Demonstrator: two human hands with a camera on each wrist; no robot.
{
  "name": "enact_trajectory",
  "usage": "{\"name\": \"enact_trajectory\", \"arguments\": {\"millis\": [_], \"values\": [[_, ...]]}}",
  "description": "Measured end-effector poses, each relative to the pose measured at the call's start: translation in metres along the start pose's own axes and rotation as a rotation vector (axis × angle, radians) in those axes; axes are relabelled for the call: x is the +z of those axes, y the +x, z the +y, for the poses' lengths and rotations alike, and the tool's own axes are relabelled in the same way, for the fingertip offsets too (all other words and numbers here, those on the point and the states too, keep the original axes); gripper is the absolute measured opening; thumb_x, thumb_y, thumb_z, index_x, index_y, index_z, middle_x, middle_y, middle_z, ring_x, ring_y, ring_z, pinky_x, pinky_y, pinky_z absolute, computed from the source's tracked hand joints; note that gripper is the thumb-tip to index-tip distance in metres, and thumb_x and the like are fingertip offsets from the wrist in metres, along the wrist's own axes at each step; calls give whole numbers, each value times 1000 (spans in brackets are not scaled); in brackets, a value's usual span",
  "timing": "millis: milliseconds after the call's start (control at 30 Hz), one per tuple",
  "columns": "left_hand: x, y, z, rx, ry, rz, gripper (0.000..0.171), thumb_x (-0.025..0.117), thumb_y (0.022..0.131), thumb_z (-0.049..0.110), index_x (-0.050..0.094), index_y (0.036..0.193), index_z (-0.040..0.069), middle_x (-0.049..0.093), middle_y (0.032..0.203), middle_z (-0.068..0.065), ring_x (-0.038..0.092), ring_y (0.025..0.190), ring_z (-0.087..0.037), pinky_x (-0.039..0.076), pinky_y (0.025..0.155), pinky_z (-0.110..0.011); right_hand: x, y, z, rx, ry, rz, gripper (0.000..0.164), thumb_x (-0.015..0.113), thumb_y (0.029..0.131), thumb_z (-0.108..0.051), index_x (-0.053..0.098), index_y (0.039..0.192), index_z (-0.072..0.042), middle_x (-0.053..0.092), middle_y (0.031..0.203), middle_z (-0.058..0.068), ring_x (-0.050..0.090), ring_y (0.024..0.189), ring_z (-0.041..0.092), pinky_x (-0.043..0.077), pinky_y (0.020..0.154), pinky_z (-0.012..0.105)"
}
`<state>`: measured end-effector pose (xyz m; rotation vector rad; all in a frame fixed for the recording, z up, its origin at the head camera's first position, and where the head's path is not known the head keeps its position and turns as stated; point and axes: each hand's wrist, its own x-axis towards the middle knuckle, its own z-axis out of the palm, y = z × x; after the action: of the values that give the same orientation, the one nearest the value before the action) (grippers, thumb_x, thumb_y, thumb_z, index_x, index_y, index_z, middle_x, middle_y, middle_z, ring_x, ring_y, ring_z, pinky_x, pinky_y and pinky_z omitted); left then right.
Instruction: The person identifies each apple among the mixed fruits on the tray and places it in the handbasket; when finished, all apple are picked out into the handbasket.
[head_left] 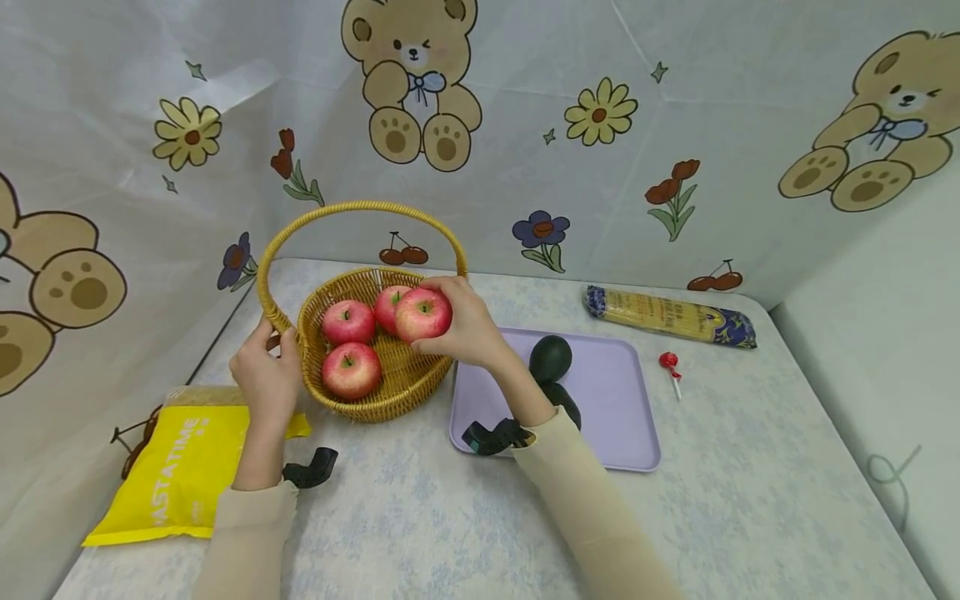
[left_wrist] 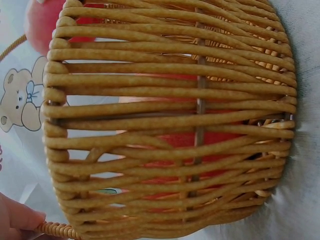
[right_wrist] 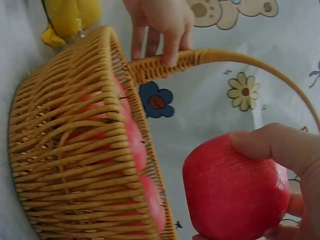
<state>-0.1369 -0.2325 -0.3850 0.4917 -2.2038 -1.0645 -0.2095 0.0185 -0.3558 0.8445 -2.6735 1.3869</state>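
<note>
A wicker basket (head_left: 405, 400) with a tall arched handle stands on the table, and several red apples (head_left: 351, 371) lie inside it. My left hand (head_left: 267, 371) grips the base of the handle at the basket's left side; in the left wrist view its fingertips (left_wrist: 30, 217) show at the lower left corner. My right hand (head_left: 468, 325) holds a red apple (head_left: 423, 315) over the basket's right rim. Seen from the right wrist, the thumb lies across the held apple (right_wrist: 235, 187), which is outside the basket wall (right_wrist: 75, 150) and close to its opening.
Right of the basket lies a lilac tray (head_left: 615, 400) with dark green avocados (head_left: 551, 359) on it, partly behind my right forearm. A noodle packet (head_left: 667, 315) and a red lollipop (head_left: 670, 362) lie farther right. At the left is a yellow bag (head_left: 187, 475).
</note>
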Motion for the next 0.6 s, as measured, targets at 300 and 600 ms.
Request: {"name": "enact_trajectory", "arguments": {"millis": [300,600], "values": [[-1,0,0,-9,0,-1,26,57,96,11,69,118,4,70,115,-19,69,97,-37,32,63,-5,21,15,14,-15,-64,-88,76,88,66,-26,54,132,-11,53,130,9,50,117,21,49,96,40],[0,0,0,-13,4,-10,23,57,97,11,69,115,2,70,113,-20,68,99,-38,49,75,-34,30,17,21,23,-182,-145,81,87,65,-32,52,136,-15,54,128,8,56,113,21,50,93,43]]}}
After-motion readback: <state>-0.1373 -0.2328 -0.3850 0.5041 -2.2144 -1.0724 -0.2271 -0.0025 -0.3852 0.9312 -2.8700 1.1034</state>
